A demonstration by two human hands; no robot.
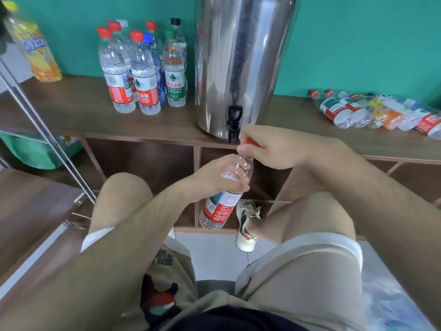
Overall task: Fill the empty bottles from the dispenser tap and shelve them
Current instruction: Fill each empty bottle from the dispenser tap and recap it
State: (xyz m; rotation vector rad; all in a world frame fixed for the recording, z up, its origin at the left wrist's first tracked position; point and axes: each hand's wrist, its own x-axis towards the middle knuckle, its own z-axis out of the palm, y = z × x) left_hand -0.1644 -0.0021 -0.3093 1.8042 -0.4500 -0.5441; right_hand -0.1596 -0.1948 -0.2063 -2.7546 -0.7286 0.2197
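Bottle: clear ribbed plastic bottle point(220, 209) with a red-and-white label, held just below the tap point(233, 123).
Axis: tilted, neck up toward the tap, base toward the floor.
Left hand point(214, 177): fingers curled round the bottle's shoulder.
Right hand point(269, 149): fingertips pinch the red cap point(251, 141) at the neck; possibly on the thread, hard to tell.
Dispenser point(243, 63): shiny steel cylinder.
Surface: brown wood-grain shelf top point(71, 108), teal wall point(358, 44) behind.

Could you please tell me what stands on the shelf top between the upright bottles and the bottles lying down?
The steel dispenser stands between them, its black tap at the shelf's front edge; the head view shows it.
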